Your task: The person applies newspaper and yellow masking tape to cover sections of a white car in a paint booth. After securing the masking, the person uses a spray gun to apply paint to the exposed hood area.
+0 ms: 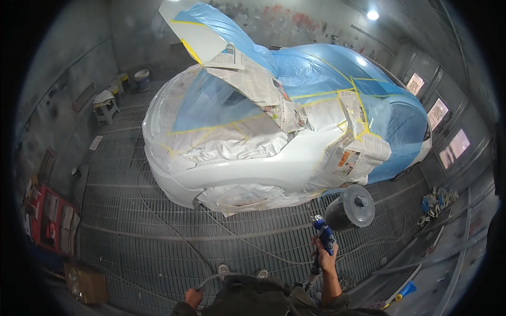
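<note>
My right hand [326,256] is wrapped round the handle of a blue spray gun [324,236]. A dark, lidded paint cup [349,208] sits on the gun's right side. Down at the lower edge, my left hand [194,297] is closed round a grey air hose [212,277], which curves toward my body. Ahead stands a car with a bare white fender [295,160]. Blue plastic film [327,66], newspaper [253,87] and yellow tape cover much of it. Its hood [197,39] is raised. The gun is apart from the car, on its near side.
Hoses trail over the slatted metal floor [132,221]. A red rack [50,218] and a cardboard box [86,283] stand at the left. Beyond them are a white stool [106,108] and a bucket [142,79]. Crumpled material [438,203] lies by the right wall.
</note>
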Demonstrator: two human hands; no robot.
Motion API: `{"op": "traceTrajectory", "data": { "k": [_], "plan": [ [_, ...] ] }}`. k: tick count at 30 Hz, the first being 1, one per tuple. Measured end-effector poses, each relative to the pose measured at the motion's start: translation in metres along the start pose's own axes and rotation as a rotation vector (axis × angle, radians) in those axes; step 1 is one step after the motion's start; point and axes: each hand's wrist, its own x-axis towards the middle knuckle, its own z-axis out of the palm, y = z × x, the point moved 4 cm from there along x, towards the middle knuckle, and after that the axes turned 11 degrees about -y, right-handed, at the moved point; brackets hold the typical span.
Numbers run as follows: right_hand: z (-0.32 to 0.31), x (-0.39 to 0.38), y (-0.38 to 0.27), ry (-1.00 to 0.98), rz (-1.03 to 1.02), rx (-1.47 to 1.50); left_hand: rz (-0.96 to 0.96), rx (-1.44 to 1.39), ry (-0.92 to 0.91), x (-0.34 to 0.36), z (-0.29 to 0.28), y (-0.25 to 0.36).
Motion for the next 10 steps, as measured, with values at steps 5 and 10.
{"op": "traceTrajectory", "data": {
  "k": [5, 10],
  "plan": [
    [0.019, -0.005, -0.013, 0.052, -0.029, -0.011, 0.087, 0.076, -0.018, 0.024, -0.004, -0.014],
    [0.023, -0.008, -0.014, 0.053, -0.052, -0.038, -0.011, 0.09, -0.181, 0.038, -0.011, -0.01]
  ]
}}
